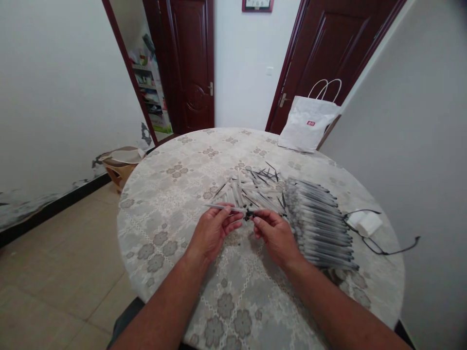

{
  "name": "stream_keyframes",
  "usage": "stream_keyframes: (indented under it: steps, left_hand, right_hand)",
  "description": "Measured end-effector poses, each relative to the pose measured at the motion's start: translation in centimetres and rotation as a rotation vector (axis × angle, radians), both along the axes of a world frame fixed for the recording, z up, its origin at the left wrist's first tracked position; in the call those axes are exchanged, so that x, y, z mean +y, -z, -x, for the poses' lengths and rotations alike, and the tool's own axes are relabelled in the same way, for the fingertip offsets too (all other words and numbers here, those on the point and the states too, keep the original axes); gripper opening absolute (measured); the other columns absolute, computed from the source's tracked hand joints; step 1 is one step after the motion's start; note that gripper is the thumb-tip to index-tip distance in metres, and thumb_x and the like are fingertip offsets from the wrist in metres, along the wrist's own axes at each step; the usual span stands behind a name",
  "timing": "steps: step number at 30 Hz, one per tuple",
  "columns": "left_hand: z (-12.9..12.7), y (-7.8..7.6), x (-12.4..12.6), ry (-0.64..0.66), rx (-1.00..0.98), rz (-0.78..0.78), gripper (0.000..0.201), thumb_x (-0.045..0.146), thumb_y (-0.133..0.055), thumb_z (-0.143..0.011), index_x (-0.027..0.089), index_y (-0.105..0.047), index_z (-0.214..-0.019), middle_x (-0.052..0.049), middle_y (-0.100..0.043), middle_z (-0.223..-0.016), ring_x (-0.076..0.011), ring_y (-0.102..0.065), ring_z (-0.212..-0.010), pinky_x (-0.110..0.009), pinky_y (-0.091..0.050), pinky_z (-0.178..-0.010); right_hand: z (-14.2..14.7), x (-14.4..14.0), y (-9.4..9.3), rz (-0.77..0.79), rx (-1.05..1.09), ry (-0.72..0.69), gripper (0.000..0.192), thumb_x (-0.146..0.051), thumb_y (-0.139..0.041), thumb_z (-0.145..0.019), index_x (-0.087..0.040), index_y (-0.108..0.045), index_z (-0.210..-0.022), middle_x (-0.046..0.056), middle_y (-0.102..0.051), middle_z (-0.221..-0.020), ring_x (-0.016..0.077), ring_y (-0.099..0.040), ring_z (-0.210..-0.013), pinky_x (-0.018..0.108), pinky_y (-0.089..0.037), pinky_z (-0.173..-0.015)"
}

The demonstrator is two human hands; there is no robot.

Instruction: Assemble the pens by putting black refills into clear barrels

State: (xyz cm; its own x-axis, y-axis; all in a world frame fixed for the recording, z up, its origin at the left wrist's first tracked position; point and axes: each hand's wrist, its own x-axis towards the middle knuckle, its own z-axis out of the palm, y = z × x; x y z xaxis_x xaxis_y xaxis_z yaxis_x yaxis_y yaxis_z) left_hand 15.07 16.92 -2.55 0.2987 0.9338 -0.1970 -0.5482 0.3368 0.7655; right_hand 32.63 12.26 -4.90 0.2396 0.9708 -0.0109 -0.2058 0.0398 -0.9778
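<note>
My left hand [215, 228] is closed around a slim, translucent pen barrel [219, 206], whose thin end points left. Across from it, my right hand [275, 236] pinches a small black pen part close to the barrel's right end; whether the two touch is unclear. Several small black pieces [248, 214] lie on the table between my fingertips. Just beyond my hands are loose clear barrels [237, 193] in a scattered heap, with thin dark sticks [268, 174] behind them. Right of my right hand is a neat stack of grey, dark-ended pens [323, 223].
A round table [156, 194] has a flowered cloth. Black-framed glasses [379, 250] and a white folded wad [368, 223] lie at the right. At the back right stands a white paper bag [308, 124]. A wooden stool [118, 167] is beside the table on the left.
</note>
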Motion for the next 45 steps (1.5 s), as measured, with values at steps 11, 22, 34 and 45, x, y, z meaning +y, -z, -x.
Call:
stream_keyframes:
  steps: [11, 22, 34, 45]
  left_hand:
    - [-0.4, 0.2, -0.2, 0.08, -0.035, 0.062, 0.015, 0.019, -0.071, -0.088, 0.015, -0.062, -0.1, -0.012, -0.076, -0.097, -0.0253, -0.076, -0.094, -0.036, -0.064, -0.081]
    - [-2.2, -1.3, 0.5, 0.093, -0.011, 0.11, 0.007, 0.015, -0.066, -0.091, 0.012, -0.062, -0.096, -0.014, -0.075, -0.092, -0.0244, -0.077, -0.087, -0.036, -0.064, -0.079]
    - [-1.4, -0.8, -0.5, 0.067, -0.01, 0.034, 0.008, 0.015, -0.061, -0.095, 0.013, -0.061, -0.102, -0.014, -0.076, -0.099, -0.0227, -0.077, -0.09, -0.036, -0.063, -0.082]
    - [-1.2, -0.6, -0.3, 0.094, 0.023, 0.018, 0.011, 0.016, -0.066, -0.092, 0.012, -0.063, -0.102, -0.015, -0.076, -0.097, -0.0231, -0.076, -0.091, -0.034, -0.063, -0.081]
  right_hand:
    - [0.0, 0.8, 0.0, -0.03, -0.108, -0.001, 0.027, -0.039, -0.08, -0.078, -0.021, -0.069, -0.094, 0.0, -0.068, -0.071, 0.0152, -0.062, -0.061, 0.028, -0.052, -0.056]
    - [-0.7, 1.1, 0.1, -0.052, -0.126, 0.058, 0.029, -0.041, -0.079, -0.078, -0.02, -0.068, -0.094, -0.001, -0.067, -0.071, 0.0127, -0.06, -0.057, 0.026, -0.049, -0.053]
    - [-0.4, 0.6, -0.1, -0.128, -0.28, 0.056, 0.026, -0.041, -0.077, -0.08, -0.021, -0.07, -0.095, -0.001, -0.066, -0.07, 0.013, -0.057, -0.059, 0.025, -0.047, -0.054]
    - [-0.5, 0.6, -0.2, -0.071, -0.36, 0.055, 0.034, -0.052, -0.071, -0.084, -0.019, -0.071, -0.091, -0.001, -0.064, -0.064, 0.0133, -0.055, -0.055, 0.026, -0.046, -0.054]
